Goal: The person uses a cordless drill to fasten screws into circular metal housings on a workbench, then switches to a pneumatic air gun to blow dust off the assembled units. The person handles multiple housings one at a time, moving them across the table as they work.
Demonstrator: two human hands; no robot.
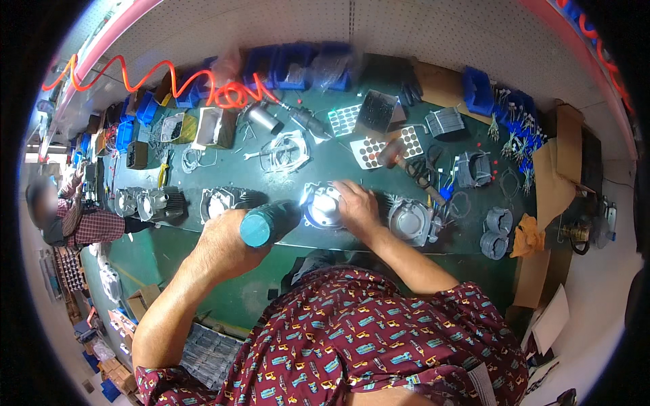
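My left hand (227,237) is wrapped round a teal and dark cordless driver (261,227), seen from its rounded rear end. Its front points right, at a round metal motor housing (323,207) lit by a bright white glow. The driver's tip is hidden. My right hand (357,208) lies against the right side of this housing, its fingers over the rim; whether they pinch a small part there cannot be seen. Another open metal housing (409,220) stands just right of my right wrist, and a finned housing (220,201) sits beyond my left hand.
More finned housings (161,203) line the bench's left front edge. Behind lie a coil of white cable (284,152), a hammer (393,154), sticker sheets (369,152) and a black parts box (376,111). An orange coiled hose (172,78) hangs above. A person (81,210) works at far left.
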